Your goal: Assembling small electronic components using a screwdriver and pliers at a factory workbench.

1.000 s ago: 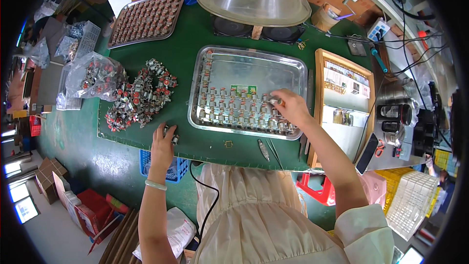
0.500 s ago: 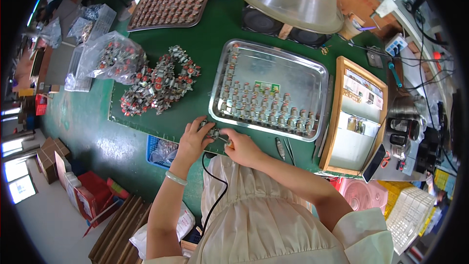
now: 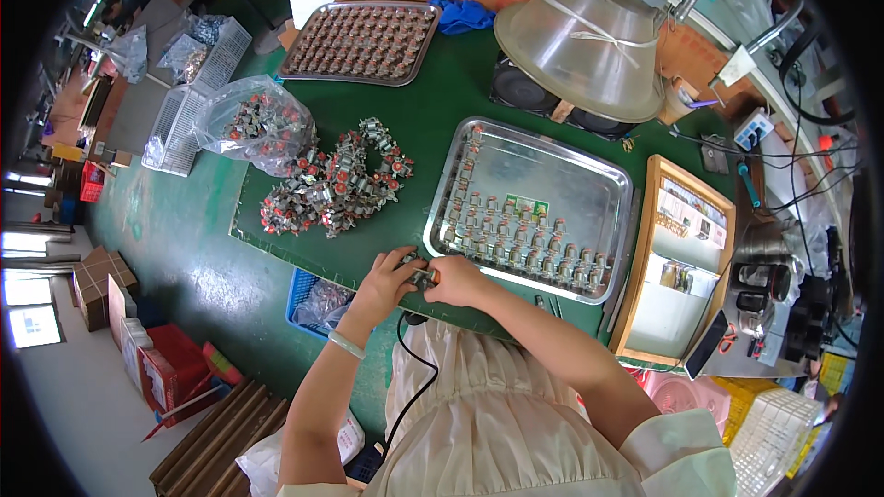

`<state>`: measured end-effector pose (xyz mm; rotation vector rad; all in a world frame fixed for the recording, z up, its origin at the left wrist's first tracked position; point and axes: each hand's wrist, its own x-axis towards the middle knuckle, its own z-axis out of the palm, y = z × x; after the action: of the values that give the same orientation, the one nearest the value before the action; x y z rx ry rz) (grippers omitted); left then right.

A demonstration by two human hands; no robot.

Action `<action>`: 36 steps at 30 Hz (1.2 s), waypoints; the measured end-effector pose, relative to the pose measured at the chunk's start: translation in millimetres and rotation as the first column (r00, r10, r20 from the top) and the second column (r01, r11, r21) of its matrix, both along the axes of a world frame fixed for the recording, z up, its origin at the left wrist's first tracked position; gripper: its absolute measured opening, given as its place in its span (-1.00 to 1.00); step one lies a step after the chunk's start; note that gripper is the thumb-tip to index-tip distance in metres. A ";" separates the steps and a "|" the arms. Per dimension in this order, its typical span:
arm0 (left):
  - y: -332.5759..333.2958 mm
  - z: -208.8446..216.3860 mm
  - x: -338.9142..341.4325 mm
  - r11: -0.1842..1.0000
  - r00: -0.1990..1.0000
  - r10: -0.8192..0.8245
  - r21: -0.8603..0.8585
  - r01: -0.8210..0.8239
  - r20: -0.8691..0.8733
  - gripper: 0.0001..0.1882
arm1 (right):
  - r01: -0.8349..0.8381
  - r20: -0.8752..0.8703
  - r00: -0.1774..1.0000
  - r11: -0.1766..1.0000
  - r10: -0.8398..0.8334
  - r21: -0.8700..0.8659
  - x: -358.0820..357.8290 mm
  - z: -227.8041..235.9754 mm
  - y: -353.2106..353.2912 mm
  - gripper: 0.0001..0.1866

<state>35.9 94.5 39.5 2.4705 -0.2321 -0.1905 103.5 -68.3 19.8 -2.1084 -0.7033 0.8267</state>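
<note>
At the near edge of the green table my left hand [image 3: 379, 287] pinches a small cluster of silvery metal parts [image 3: 414, 262]. Close against it, my right hand [image 3: 459, 280] is closed round a slim tool [image 3: 431, 277] with an orange handle, its thin shaft pointing at those parts. The fingers hide much of the tool and the work. Just beyond my right hand lies a shiny metal tray [image 3: 543, 170], with rows of small metal parts along its near side and left edge. Left of it is a tangled heap of similar red-tipped parts [image 3: 336, 184].
A clear bag [image 3: 216, 120] of parts sits beside the heap. Farther back is a full tray [image 3: 425, 69]. A metal hood [image 3: 562, 37] stands over black fans. A wood-framed box [image 3: 631, 313] is at the right. Below the table edge sits a blue basket [image 3: 302, 287]; a black cord [image 3: 425, 361] crosses my lap.
The view has shifted, so the table and trays appear lower and farther right. Both hands stay together at the table edge, still on the parts, with the tool turned slightly.
</note>
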 end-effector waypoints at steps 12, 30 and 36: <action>-62.4 85.2 -0.9 0.906 0.892 0.353 -0.341 -0.251 0.283 -0.66 | 0.533 -0.652 0.730 0.767 -0.203 0.358 -5.8 109.4 -37.5 -0.78; -102.3 129.1 25.7 0.873 0.856 0.390 -0.433 -0.226 0.340 -0.70 | 0.220 0.228 0.880 0.781 -0.418 0.584 1.4 155.5 -80.3 -0.78; -104.4 118.0 29.1 0.926 0.782 0.352 -0.312 -0.212 0.514 -0.64 | 0.481 -0.171 0.852 0.610 -0.496 0.630 -5.4 134.5 -80.8 -0.79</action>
<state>65.0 -10.0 157.5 2.2202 -0.1113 0.6770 98.0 -149.1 154.3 -1.5246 -0.3077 0.1851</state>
